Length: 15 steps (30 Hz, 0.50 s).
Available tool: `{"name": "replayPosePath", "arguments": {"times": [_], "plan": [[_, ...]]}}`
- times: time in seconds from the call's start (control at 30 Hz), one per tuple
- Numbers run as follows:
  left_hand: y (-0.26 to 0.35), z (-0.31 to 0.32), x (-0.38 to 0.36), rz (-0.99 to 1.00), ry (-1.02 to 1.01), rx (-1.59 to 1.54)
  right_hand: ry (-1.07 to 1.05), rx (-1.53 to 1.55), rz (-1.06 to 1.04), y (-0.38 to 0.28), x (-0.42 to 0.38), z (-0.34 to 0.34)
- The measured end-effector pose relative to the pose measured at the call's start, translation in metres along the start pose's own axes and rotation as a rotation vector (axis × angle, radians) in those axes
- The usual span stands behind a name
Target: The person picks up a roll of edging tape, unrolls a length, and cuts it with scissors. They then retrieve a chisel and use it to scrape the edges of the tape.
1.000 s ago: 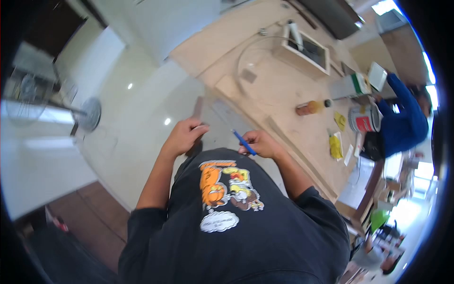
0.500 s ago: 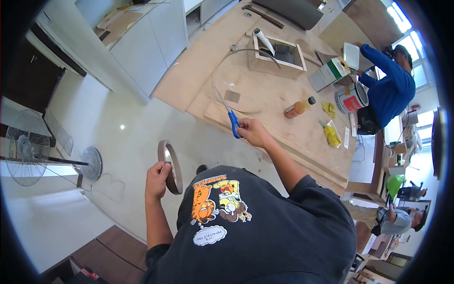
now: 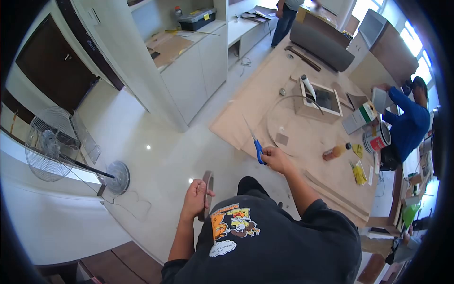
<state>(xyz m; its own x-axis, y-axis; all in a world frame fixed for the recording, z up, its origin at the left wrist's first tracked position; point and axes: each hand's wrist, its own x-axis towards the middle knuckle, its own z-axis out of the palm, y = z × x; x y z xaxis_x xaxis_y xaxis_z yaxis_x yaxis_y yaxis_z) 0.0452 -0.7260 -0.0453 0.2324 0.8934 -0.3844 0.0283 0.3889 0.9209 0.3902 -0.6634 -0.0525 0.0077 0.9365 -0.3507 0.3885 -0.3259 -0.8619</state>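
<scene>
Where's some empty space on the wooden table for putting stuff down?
The wooden table has bare room along the edge facing the white cabinets, and between the brown square and the orange bottle. It's crowded around the red-labelled bucket, with the carton right beside it.

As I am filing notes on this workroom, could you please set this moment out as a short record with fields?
Left hand: holds a flat brown strip coiled into a ring
Right hand: grips blue-handled metal scissors, blades pointing away from the body
Worktop: pale wooden table bearing an open rectangular wooden box, a dark-capped bottle of orange liquid and a white-and-red bucket
Nearby: person in blue long sleeves, at the table's right side
Floor: wire-caged standing fan, to the left
</scene>
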Motion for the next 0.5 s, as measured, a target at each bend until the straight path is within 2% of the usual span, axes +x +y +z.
{"name": "replayPosePath", "arguments": {"times": [0.13, 0.23, 0.27, 0.37, 0.4, 0.5], "plan": [[0.035, -0.018, 0.034, -0.043, -0.022, 0.111, 0.046, 0.14, -0.011, 0.005, 0.038, 0.008], [0.083, -0.032, 0.079, 0.07, -0.032, 0.18, 0.067, 0.139, -0.015, -0.004, 0.074, 0.008], [0.106, -0.037, 0.096, 0.073, -0.049, 0.291, 0.071, 0.125, -0.021, -0.006, 0.089, 0.007], [0.153, -0.044, 0.154, 0.3, -0.129, 0.412, 0.07, 0.237, -0.041, 0.002, 0.148, 0.013], [0.179, -0.041, 0.167, 0.224, -0.155, 0.443, 0.132, 0.261, -0.027, -0.009, 0.161, 0.017], [0.222, -0.051, 0.224, 0.541, -0.13, 0.957, 0.3, 0.07, -0.148, 0.002, 0.218, 0.032]]}}
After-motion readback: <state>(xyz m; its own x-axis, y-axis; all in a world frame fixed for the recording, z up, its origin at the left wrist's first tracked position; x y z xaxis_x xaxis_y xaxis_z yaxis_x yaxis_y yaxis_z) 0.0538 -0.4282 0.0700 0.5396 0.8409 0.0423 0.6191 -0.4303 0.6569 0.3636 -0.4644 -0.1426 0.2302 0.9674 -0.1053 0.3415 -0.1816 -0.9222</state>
